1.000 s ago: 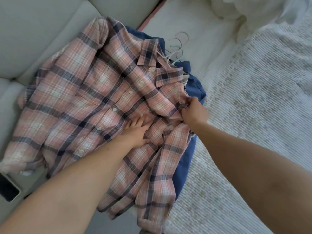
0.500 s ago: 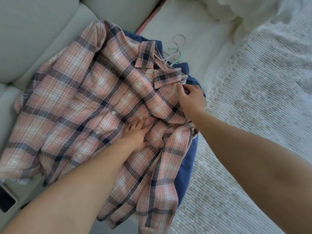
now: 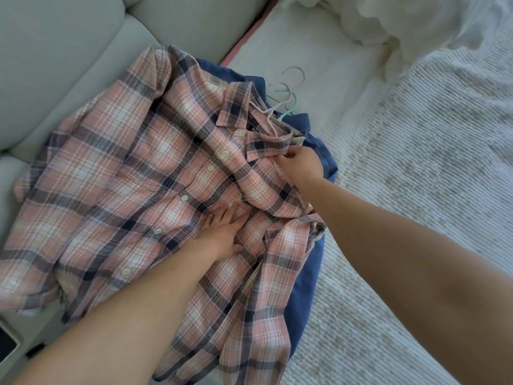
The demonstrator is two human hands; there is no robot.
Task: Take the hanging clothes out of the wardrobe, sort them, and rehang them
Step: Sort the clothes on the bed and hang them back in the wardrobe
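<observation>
Right hand pinches the collar tip of the pink-and-navy plaid flannel shirt; left hand lies flat, fingers straight, pinning its front, likely for straightening. Shirt lies on a blue garment at the white ribbed bedspread's left edge, 2 pastel hanger hooks beyond the collar.

We saw a shirt checked in pink, white and navy with white buttons, over a plain blue garment. The hangers' hooks were pale pink and mint, the bedcover white and ribbed.
</observation>
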